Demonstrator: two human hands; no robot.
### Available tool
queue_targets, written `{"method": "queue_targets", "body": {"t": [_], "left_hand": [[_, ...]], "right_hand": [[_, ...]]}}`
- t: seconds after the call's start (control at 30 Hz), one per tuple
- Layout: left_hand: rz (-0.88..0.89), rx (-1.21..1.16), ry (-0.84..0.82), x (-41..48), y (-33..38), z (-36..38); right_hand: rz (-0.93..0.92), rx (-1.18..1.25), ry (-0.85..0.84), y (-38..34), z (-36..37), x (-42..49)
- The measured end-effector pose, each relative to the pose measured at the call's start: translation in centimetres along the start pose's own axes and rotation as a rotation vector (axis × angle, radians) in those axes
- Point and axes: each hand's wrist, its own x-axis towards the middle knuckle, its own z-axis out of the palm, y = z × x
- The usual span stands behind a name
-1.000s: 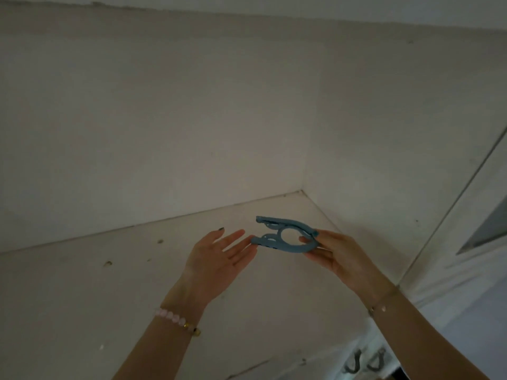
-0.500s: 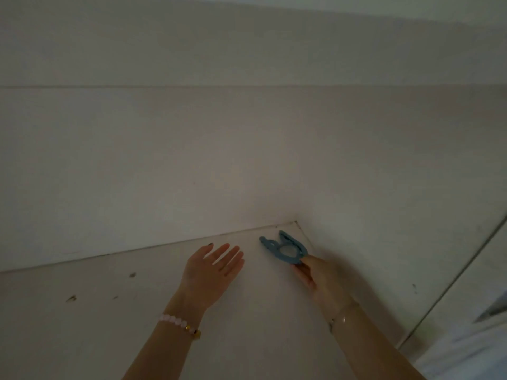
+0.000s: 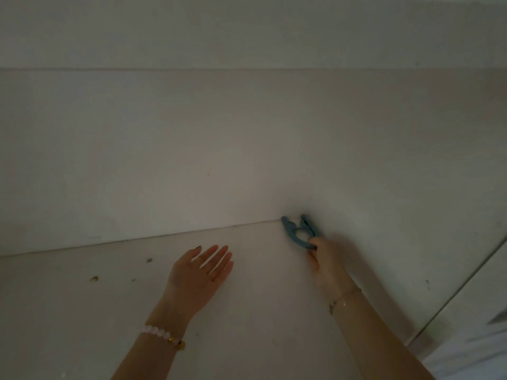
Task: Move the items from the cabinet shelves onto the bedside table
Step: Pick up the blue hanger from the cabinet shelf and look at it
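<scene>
One blue plastic clip (image 3: 298,233) is the only task item in sight, and it sits deep in the far right corner of the cabinet shelf (image 3: 247,311), its two prongs pointing at the seam where the back wall (image 3: 192,160) meets the side wall (image 3: 411,174); whether it rests on the board or hangs just above it I cannot tell. The right hand (image 3: 325,260) pinches the clip's near, curved end between thumb and fingertips. The left hand (image 3: 203,270) holds nothing, its fingers straight and slightly spread above the shelf, well apart from the clip. A second ago the clip was raised between both hands, nearer the person; it has since travelled back into the corner with the right hand alone, while the left has dropped away. That looks like the item going into the cabinet rather than out, so for the task it counts as not yet moved, and the bedside desk is nowhere in view. A pink bead bracelet (image 3: 162,333) circles the left wrist and a thin chain (image 3: 344,298) the right
</scene>
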Motion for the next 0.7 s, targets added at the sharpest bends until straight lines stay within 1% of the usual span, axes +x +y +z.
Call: {"method": "queue_targets", "body": {"t": [0.17, 0.27, 0.33, 0.4, 0.47, 0.53, 0.57, 0.7], "left_hand": [[0.015, 0.002, -0.003, -1.4, -0.2, 0.4], [0.030, 0.002, -0.009, -2.3, -0.4, 0.7], [0.057, 0.035, -0.008, -2.9, -0.6, 0.8], [0.116, 0.126, -0.001, -3.5, -0.7, 0.9], [0.235, 0.281, -0.007, -4.4, -0.8, 1.2], [0.408, 0.512, -0.017, -5.5, -1.1, 1.8], [0.487, 0.633, -0.002, -6.1, -1.2, 2.2], [0.743, 1.040, 0.083, -8.3, -1.1, 2.8]], "right_hand": [[-0.072, -0.187, 0.002, -0.5, -0.8, -0.2], [-0.050, -0.202, 0.002, -0.5, -1.1, -0.9], [-0.104, -0.291, -0.042, -0.6, -1.2, -1.6], [-0.277, -0.446, -0.111, -0.7, -1.1, -3.1], [-0.451, -0.491, -0.186, -0.4, -1.2, -4.4], [-0.585, -0.580, -0.245, -0.3, -1.4, -5.8], [-0.658, -0.664, -0.260, -0.2, -1.5, -6.3], [-1.054, -0.940, -0.282, -0.3, -1.4, -7.8]]}}
